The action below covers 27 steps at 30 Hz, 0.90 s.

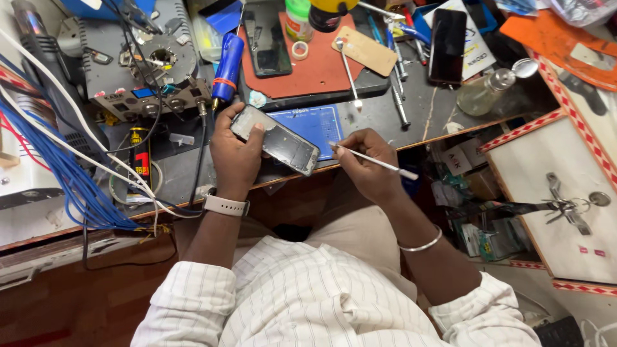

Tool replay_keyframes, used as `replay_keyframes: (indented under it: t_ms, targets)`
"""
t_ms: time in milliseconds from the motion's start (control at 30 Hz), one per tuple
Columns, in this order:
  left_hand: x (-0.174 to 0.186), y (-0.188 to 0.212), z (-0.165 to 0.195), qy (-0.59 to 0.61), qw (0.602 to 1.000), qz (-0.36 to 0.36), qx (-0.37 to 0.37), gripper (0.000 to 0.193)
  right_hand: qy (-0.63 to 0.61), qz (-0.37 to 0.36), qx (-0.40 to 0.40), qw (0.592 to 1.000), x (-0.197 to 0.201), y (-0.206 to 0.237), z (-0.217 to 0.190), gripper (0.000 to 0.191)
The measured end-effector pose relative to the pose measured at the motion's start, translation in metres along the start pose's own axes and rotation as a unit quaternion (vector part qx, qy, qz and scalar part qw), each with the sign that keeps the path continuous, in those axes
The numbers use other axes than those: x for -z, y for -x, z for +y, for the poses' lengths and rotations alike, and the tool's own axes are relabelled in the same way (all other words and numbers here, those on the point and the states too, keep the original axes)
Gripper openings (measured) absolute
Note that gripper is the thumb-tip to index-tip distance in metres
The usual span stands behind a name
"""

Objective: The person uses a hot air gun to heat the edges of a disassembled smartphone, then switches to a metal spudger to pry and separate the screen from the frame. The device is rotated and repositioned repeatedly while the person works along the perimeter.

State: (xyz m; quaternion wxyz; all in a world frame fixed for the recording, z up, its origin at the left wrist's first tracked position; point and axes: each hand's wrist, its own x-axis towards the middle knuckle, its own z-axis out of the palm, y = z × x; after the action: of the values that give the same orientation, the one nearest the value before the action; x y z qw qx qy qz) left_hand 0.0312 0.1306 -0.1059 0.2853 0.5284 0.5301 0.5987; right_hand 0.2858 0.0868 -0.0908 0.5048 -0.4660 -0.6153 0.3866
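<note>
A crowded dark bench point(443, 106) carries a red mat point(321, 61), a blue mat point(315, 122) and a grey station point(144, 71) at ten o'clock. The left hand point(234, 151) curls round a phone point(275, 139) at the bench's near edge, thumb across its glass. At three o'clock of it the right hand point(366, 164) pinches a thin white tool point(376, 161), tip almost at the phone's end. An open drawer point(559, 193) hems the right; open room lies only over the lap.
</note>
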Motion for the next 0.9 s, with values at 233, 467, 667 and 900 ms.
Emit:
replay_keyframes:
  t_ms: [233, 467, 667, 900]
  targets:
    - [-0.004, 0.001, -0.007, 0.031, 0.999, 0.006, 0.037, 0.043, 0.176, 0.008, 0.086, 0.981, -0.02, -0.005, -0.005, 0.01]
    - [-0.005, 0.001, -0.012, 0.047, 0.999, -0.002, 0.018, 0.043, 0.198, -0.006, 0.162, 0.967, -0.02, -0.008, -0.005, 0.011]
    - [-0.005, 0.002, -0.012, 0.09, 0.995, -0.009, 0.05, 0.043, 0.199, -0.027, 0.182, 0.963, -0.02, -0.01, -0.009, 0.011]
    - [-0.004, 0.001, -0.012, 0.059, 0.998, -0.011, 0.025, 0.043, 0.23, -0.042, 0.195, 0.953, -0.023, -0.016, -0.02, 0.012]
